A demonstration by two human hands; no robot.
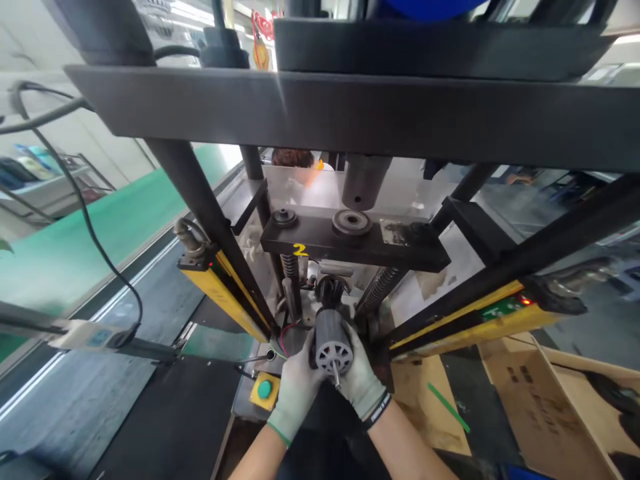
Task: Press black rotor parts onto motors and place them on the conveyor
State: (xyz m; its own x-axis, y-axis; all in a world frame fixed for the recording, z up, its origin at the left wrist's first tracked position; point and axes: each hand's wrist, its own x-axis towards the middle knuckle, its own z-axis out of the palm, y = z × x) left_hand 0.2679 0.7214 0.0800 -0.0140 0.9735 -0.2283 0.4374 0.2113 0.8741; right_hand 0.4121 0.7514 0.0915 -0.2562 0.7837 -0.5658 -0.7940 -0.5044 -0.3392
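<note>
Between my hands is a grey cylindrical electric motor [331, 331], its slotted end and thin shaft pointing toward me. My left hand [299, 377], in a pale glove, grips it from the left. From the right, my gloved right hand [363, 373] wraps round it; a black band circles that wrist. Just beyond the motor, a dark round part [331, 290] sits low in the press. Above that stands a black press plate [355, 247] marked with a yellow 2, with a metal ring [352, 222] on it and the ram [367, 183] overhead.
Yellow light-curtain bars [225, 293] flank the press on both sides. A green push button [265, 389] on a yellow box is left of my hands. Cardboard boxes [540, 400] stand at right. Along the left runs a green-topped conveyor [125, 207]. Behind the press, a person's head [293, 159] shows.
</note>
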